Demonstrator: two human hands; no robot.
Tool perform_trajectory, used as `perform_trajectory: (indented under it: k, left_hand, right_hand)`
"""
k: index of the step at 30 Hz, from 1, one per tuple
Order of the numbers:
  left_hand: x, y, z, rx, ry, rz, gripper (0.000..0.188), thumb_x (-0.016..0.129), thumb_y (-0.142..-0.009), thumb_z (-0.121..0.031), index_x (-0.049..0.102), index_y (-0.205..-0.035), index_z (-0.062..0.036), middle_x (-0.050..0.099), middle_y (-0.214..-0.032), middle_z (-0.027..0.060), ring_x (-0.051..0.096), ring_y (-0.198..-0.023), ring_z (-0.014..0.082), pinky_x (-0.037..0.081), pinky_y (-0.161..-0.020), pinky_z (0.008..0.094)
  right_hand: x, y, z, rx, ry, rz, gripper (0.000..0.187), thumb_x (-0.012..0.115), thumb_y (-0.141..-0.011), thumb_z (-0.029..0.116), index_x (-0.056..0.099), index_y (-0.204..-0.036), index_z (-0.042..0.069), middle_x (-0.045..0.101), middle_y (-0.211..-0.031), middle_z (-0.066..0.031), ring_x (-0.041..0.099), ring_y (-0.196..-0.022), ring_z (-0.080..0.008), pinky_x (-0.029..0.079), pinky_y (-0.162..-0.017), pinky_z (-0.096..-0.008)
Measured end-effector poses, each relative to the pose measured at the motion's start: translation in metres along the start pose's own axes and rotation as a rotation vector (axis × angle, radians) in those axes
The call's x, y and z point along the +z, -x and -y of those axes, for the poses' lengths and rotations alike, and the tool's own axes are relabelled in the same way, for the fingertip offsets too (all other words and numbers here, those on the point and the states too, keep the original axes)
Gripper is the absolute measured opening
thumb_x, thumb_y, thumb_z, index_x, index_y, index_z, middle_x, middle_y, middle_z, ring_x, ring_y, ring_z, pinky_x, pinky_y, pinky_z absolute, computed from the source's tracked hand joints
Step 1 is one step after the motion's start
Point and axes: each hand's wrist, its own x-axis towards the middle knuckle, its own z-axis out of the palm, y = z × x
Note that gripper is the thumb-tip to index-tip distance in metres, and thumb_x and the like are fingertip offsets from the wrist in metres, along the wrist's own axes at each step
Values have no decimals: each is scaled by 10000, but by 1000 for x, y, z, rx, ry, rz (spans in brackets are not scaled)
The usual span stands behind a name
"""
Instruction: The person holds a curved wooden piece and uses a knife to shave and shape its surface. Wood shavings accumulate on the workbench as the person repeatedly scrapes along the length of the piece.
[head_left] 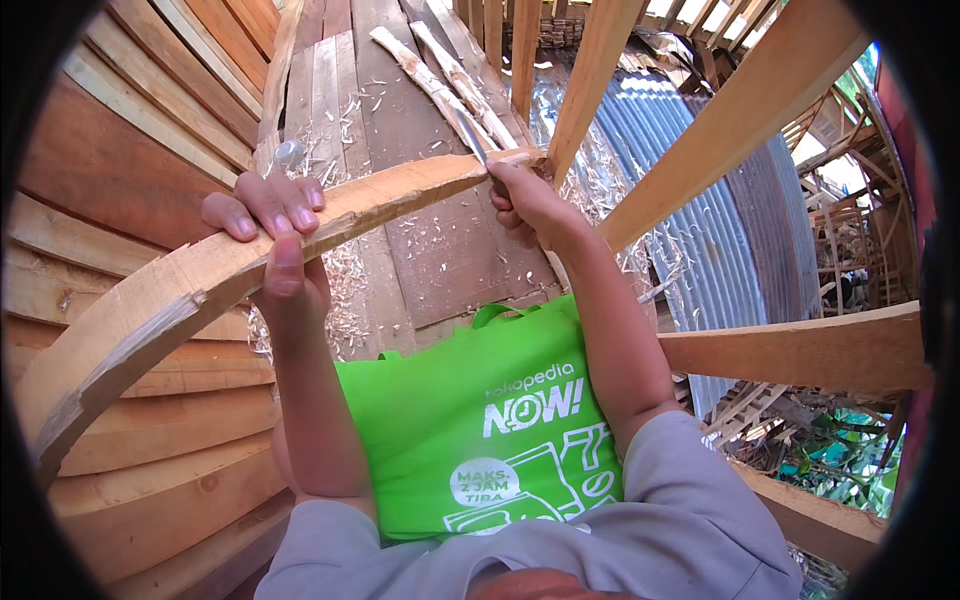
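Note:
A long, pale piece of wood with rough, splintered edges runs from the lower left up to the right in front of me. My left hand is closed round its middle, thumb on the near side and fingers over the top. My right hand is in a fist near the wood's far right end. From that fist a narrow metal knife blade points up and away, crossing the wood's edge. The fingers hide its handle. A green bag with white print covers my lap beneath both forearms.
Two stripped wood strips lie on the plank floor among scattered shavings. A board wall stands at left. Wooden posts and a rail rise at right, before corrugated metal sheets. A clear bottle sits beyond my left hand.

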Motion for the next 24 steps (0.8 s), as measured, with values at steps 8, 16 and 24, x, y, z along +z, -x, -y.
perform_trajectory:
  k: [8,16,24]
  left_hand:
    - [4,1,-2,-25,-11,-46,416,769,-798,-123,387,-943,-200,457,-827,-33,510,-782,106,442,-829,338]
    - [2,-1,-2,-16,-43,-3,319,662,-842,-92,385,-937,-218,412,-836,-46,468,-825,100,394,-868,333]
    - [6,1,-4,-15,-50,-7,318,664,-838,-111,384,-945,-218,408,-840,-46,468,-832,97,396,-864,331]
  right_hand:
    - [1,-9,-6,-1,43,-254,516,391,-955,612,372,-679,177,313,-553,53,204,-437,-78,135,-425,-288]
    - [15,8,3,15,-15,61,534,374,-972,601,338,-649,177,287,-538,60,183,-428,-69,137,-420,-292]
    - [7,-10,-9,-34,153,-377,539,367,-973,603,416,-693,145,392,-638,-7,324,-530,-137,262,-499,-347]
